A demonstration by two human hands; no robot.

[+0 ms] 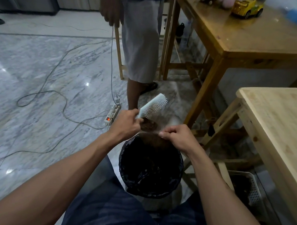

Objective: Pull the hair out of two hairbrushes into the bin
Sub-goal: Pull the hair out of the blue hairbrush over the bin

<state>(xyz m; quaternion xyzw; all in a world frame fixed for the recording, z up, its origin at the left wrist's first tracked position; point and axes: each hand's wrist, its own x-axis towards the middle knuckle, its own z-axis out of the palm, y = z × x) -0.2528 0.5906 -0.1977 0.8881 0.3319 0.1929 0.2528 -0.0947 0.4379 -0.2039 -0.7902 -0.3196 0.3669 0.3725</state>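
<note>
Both forearms reached forward over a black-lined bin (pixel 150 167). Left hand (pixel 127 122) gripped a white hairbrush (pixel 151 106), tilted up, a brown hair clump (pixel 148 125) at its base. Right hand (pixel 177 136) pinched hair strands above the rim.

White hairbrush (pixel 152 106) tilting above the bin (pixel 150 167)
A brown hair clump (pixel 148 124) is hanging at its base, and the black-lined bin is standing open just below.
</note>
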